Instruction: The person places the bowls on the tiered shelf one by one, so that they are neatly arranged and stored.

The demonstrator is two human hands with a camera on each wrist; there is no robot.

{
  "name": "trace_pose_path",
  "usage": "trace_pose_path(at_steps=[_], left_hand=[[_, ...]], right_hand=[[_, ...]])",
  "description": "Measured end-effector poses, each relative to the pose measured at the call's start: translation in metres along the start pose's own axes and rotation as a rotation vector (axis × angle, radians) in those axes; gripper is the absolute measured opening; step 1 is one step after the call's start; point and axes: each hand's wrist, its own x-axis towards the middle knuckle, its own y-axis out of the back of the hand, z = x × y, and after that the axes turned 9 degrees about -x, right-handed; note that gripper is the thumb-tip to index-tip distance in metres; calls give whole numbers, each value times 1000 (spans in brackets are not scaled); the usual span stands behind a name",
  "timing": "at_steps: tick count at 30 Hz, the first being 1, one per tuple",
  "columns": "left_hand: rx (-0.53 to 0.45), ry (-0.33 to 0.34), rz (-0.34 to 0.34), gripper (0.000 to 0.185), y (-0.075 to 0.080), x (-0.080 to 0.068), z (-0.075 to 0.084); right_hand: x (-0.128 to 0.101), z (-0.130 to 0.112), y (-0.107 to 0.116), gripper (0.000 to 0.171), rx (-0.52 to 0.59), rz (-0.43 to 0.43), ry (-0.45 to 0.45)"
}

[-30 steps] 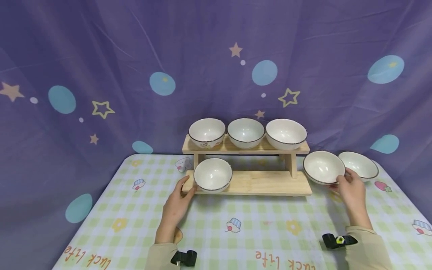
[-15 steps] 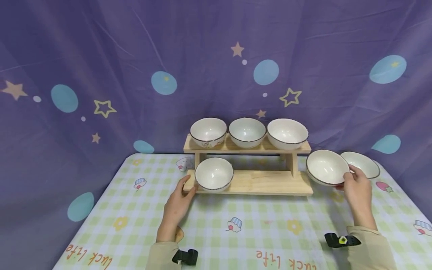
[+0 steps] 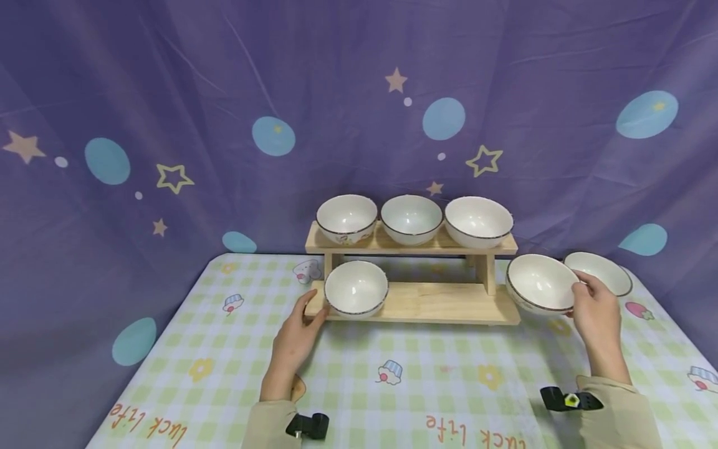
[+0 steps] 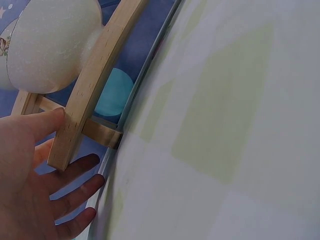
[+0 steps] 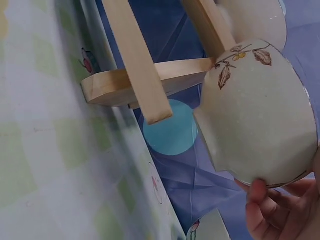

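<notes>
My right hand point(image 3: 598, 315) holds a white dark-rimmed bowl point(image 3: 540, 284) by its right rim, off the table beside the shelf's right end. A brown leaf pattern shows on that bowl's outside point(image 5: 260, 115) in the right wrist view. On the other side, my left hand point(image 3: 295, 340) grips the left end of the two-tier wooden shelf point(image 3: 443, 299); its thumb presses the lower board point(image 4: 82, 100) in the left wrist view, other fingers spread behind. A bowl point(image 3: 356, 289) stands at the left of the lower tier. Three bowls line the upper tier, the rightmost bowl point(image 3: 478, 219) slightly wider-looking.
Another bowl point(image 3: 600, 274) stands on the table at the far right, partly covered by the held bowl and right hand. A checked tablecloth point(image 3: 336, 386) covers the table. Close behind the shelf hangs a purple curtain point(image 3: 348, 125).
The right hand has shifted slightly right with its bowl, which now sits a little lower and nearer, showing more of its outside. The left hand stays on the shelf end.
</notes>
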Motion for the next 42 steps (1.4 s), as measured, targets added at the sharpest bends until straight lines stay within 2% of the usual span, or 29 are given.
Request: trace_pose_path(at_steps=[7,13,26,33,42], left_hand=[[-1,11,-11,64,-1,-1,-1],[0,15,-11,64,-1,-1,-1],[6,12,-11,64,0,-2,0],[5,11,-16,64,0,-1,0],[1,10,-15,65,1,-1,1]], right_hand=[[-2,-3,0,45,19,-22,52],[-6,-8,-3,43,-18,-28,134],[-15,-24,-8,43,-77,-103,220],[-22,-33,-11,42,-29,-136,247],[-30,-46,-16,40,40,-136,249]])
